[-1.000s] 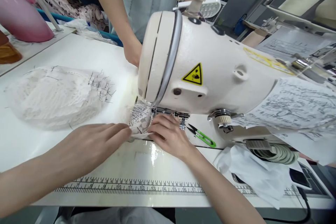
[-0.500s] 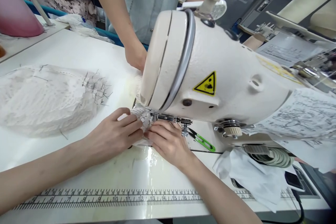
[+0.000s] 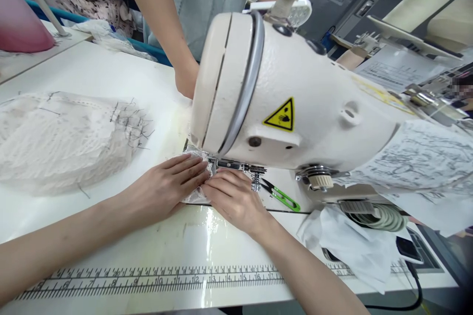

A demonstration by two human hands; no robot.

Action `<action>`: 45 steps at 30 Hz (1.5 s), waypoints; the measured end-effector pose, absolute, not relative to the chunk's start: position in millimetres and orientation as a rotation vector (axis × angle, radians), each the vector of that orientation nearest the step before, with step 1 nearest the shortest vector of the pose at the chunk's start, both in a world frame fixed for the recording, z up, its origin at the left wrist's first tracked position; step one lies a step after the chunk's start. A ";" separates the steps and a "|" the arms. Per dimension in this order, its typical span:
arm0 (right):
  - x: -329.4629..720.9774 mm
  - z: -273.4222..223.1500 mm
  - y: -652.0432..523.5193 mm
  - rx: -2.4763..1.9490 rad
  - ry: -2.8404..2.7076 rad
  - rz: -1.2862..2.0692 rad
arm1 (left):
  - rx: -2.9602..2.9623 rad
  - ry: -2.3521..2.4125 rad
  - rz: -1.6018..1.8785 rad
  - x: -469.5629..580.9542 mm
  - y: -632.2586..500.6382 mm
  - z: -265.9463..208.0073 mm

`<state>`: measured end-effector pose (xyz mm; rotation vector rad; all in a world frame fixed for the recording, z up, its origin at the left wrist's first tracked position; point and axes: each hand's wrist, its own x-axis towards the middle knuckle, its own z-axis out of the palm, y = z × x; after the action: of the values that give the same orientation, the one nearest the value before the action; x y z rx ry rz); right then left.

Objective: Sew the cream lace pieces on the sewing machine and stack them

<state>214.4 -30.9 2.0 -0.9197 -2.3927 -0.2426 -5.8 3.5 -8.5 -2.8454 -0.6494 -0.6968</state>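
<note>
My left hand lies flat with its fingers stretched out on a piece of white lace fabric at the needle area of a white sewing machine. Close beside it, my right hand has its fingers bent and pressed together on the same fabric, just in front of the machine head. Much of the fabric is hidden under both hands. The needle is hard to make out. Right of my right hand lie green thread snips.
A gathered white fabric piece with dark loose threads lies at left. Another person's hand reaches behind the machine head. A printed ruler strip runs along the front edge. White cloth and a dark device sit at right.
My left hand has gone from curled fingers gripping the fabric to lying flat on it. My right hand stays almost in place. The view has shifted slightly.
</note>
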 end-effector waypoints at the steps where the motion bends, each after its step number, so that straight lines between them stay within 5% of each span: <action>1: 214.3 2.3 -30.7 -0.915 -2.391 -0.241 | -2.846 -0.648 -0.694 -5.6 3.3 -8.0; 22: 228.6 9.7 -33.4 -1.065 -2.457 -0.291 | -2.818 -0.687 -0.528 1.4 0.5 -7.9; 45: 208.5 1.6 -31.1 -0.928 -2.471 -0.414 | -2.926 -0.573 -0.760 -19.2 17.5 -10.5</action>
<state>208.5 -31.1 1.6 -0.9284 -2.4708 -0.4141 -19.2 17.5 -10.5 -2.9258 -0.5727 -0.7604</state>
